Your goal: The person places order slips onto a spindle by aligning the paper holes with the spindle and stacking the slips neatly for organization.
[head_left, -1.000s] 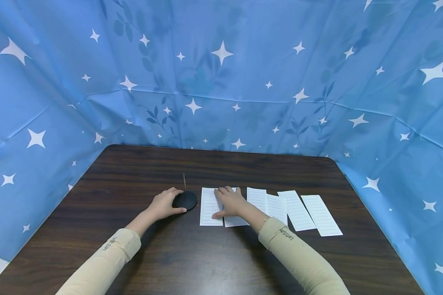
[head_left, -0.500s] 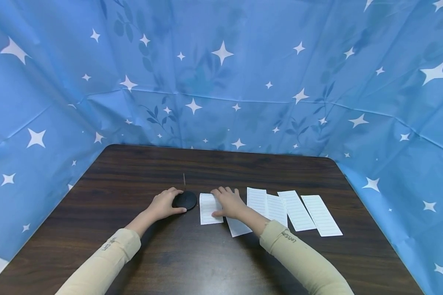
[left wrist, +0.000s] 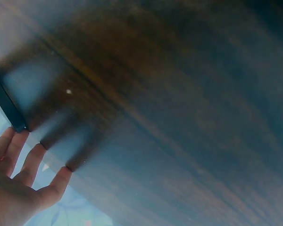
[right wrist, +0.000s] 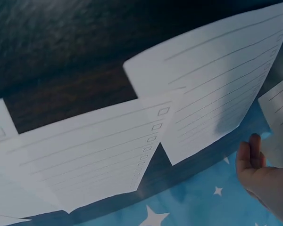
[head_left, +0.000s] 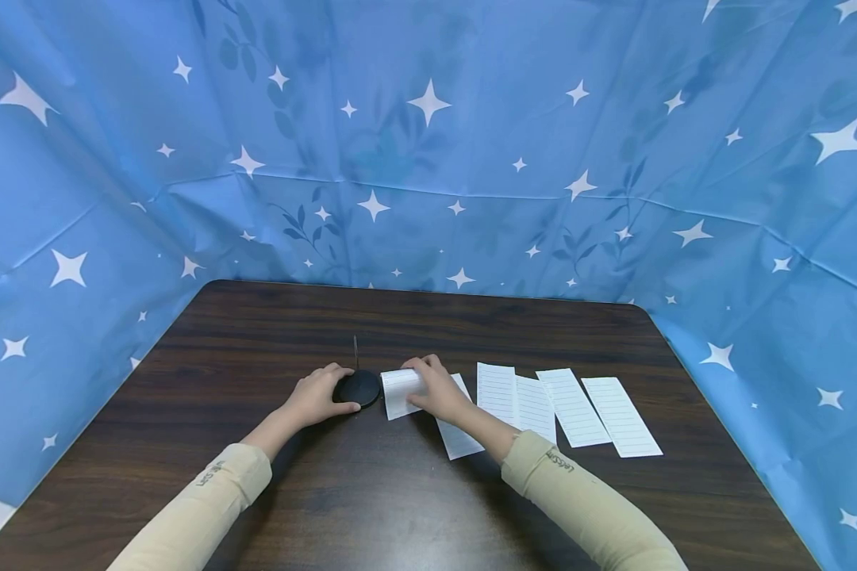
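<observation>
In the head view, my left hand (head_left: 317, 395) grips the round black base of a spike holder (head_left: 359, 389), whose thin metal pin stands upright. The left wrist view shows two fingertips at the edge of the base (left wrist: 8, 104); the other fingertips rest on the table. My right hand (head_left: 439, 391) pinches a white lined slip of paper (head_left: 398, 394), which bends up from the table beside the base. Part of that slip is hidden by the hand. Another lined slip (head_left: 459, 440) lies partly under my right hand and wrist.
More lined slips lie to the right on the dark wooden table (head_left: 371, 507): an overlapping pair (head_left: 498, 388), then two slanted ones, a nearer slip (head_left: 574, 408) and an outer slip (head_left: 623, 416). Small checkboxes show on a slip (right wrist: 99, 146) in the right wrist view. A blue star-patterned curtain (head_left: 428, 159) hangs behind.
My right hand has gathered the leftmost slip, bent it up and shifted it left to the base. The slip beneath has slid nearer and tilted. My left hand stays put.
</observation>
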`<action>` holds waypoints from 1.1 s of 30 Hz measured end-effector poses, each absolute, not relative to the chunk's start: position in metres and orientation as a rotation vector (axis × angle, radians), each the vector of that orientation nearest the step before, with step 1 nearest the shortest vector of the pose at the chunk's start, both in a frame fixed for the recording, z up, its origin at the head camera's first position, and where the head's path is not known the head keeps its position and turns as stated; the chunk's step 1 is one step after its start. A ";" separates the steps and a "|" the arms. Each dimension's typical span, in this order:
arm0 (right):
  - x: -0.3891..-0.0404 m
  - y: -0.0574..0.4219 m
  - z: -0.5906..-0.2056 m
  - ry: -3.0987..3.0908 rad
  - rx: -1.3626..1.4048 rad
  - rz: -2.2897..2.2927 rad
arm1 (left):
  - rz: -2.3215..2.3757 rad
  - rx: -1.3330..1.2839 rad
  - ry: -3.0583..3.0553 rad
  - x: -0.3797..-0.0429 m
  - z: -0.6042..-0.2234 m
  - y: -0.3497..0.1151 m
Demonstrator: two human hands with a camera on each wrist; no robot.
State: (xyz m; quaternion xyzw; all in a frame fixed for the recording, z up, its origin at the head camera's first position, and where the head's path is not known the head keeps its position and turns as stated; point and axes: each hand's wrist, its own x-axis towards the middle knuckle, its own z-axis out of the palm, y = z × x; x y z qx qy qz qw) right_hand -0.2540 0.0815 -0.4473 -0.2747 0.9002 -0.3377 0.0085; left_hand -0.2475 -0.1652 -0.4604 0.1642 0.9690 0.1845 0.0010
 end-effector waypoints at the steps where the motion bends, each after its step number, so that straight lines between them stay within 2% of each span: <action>1: -0.254 0.082 -0.447 2.812 -0.856 -1.075 | 0.578 0.517 3.044 -0.247 -0.461 -0.165; 9: -0.257 0.077 -0.446 2.858 -0.624 -1.251 | 0.584 0.520 3.056 -0.248 -0.460 -0.165; 18: -0.257 0.081 -0.441 2.771 -0.623 -1.468 | 0.584 0.519 3.053 -0.247 -0.461 -0.165; 33: -0.261 0.085 -0.438 2.743 -0.509 -1.509 | 0.596 0.514 3.054 -0.248 -0.462 -0.165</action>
